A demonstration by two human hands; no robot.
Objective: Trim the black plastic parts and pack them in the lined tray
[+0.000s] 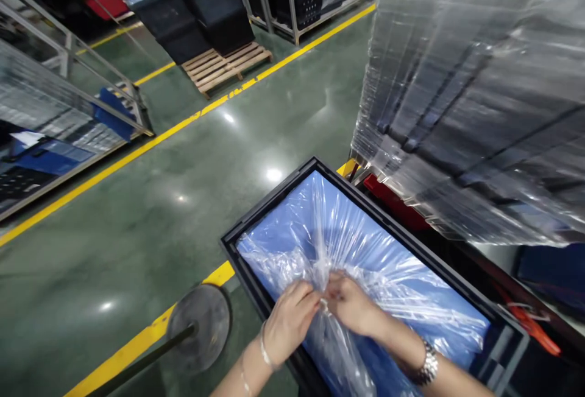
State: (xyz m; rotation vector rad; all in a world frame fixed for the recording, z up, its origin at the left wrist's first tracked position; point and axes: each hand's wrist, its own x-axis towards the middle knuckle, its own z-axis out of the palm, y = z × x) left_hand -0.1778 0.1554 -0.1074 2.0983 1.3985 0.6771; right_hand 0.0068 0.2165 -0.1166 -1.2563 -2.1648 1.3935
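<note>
A black plastic crate (274, 193) stands on the floor in front of me, lined with a clear plastic bag (329, 226) over blue contents. My left hand (287, 321) and my right hand (351, 305) meet above the crate's near half. Both are closed, pinching the gathered neck of the bag between the fingertips. A thin bracelet sits on my left wrist and a metal watch on my right.
A tall stack of dark trays wrapped in clear film (475, 92) rises on the right. A post with a round metal base (198, 324) stands at lower left on a yellow floor line. A wooden pallet (226, 65) and metal racks (68, 105) lie beyond the green floor.
</note>
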